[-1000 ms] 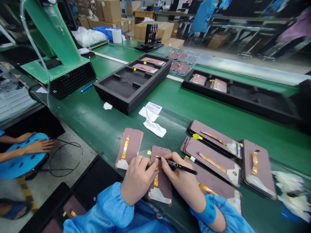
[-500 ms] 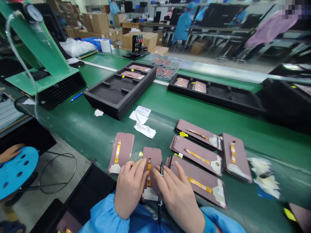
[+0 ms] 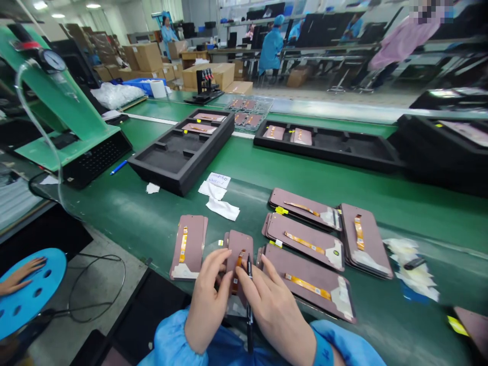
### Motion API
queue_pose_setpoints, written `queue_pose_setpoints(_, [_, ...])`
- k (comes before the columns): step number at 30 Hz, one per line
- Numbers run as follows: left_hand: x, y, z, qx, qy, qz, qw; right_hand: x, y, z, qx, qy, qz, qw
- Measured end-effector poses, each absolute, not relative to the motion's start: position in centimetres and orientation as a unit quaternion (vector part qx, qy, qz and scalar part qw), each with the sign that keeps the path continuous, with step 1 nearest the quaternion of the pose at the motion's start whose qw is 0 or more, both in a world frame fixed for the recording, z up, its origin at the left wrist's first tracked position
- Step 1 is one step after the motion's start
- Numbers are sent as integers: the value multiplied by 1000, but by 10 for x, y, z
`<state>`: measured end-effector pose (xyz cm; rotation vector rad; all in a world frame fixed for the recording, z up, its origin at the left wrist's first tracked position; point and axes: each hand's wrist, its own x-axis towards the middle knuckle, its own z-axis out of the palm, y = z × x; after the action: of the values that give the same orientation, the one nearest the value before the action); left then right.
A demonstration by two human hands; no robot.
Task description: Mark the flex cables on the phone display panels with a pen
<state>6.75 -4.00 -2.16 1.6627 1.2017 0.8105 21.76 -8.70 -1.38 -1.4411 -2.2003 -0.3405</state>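
Note:
Both my hands rest on a brown phone panel [image 3: 241, 244] with an orange flex strip, lying near the front edge of the green belt [image 3: 133, 208]. My left hand [image 3: 208, 300] grips the panel's left side, fingers curled over it. My right hand [image 3: 272, 305] presses the panel's right side and holds a black pen [image 3: 249, 300] between its fingers, pointing away from me. Another brown panel [image 3: 188, 246] lies just to the left. Stacks of similar panels [image 3: 308, 241] lie to the right.
Two black foam trays [image 3: 179, 152] [image 3: 328, 145] with a few panels sit further back. A green press machine [image 3: 64, 117] stands at the left. White slips [image 3: 221, 206] and a blue pen [image 3: 119, 166] lie on the belt. Another person's hand [image 3: 21, 272] rests on a blue stool.
My right hand turned the pen from writing on the panel to lying along the fingers. Both hands now grip the panel's sides. The view has tilted upward.

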Motion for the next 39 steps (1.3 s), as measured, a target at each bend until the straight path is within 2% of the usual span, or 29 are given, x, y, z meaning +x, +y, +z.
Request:
queue_pose_setpoints(3, [67, -37, -20, 571, 498, 346, 553, 227, -89, -3, -509, -800, -119, 295])
queue_pose_setpoints(6, [50, -21, -16, 505, 523, 408, 552, 238, -90, 13, -508, -767, -76, 384])
queue_pose_setpoints(9, [22, 4, -15, 487, 545, 461, 503, 246, -85, 23, -545, -710, 75, 440])
queue_pose_setpoints(13, [-6, 29, -18, 540, 594, 415, 428, 246, -69, 15, -592, -556, 357, 461])
queue_pose_setpoints(16, [-6, 27, -17, 661, 622, 361, 216, 242, -53, 3, -601, -460, 476, 447])
queue_pose_setpoints(18, [4, 16, -13, 737, 572, 355, 66, 239, -44, -2, -614, -460, 467, 440])
queue_pose_setpoints(19, [11, 9, -12, 772, 527, 354, 29, 238, -41, -4, -621, -478, 442, 437])
queue_pose_setpoints(24, [50, -19, -19, 882, 380, 277, 40, 232, -34, -10, -638, -571, 305, 418])
queue_pose_setpoints(32, [66, -20, -28, 889, 420, 183, -1, 231, -33, -28, -629, -590, 296, 410])
queue_pose_setpoints(39, [67, -21, -29, 884, 422, 200, 1, 231, -32, -24, -625, -616, 255, 406])
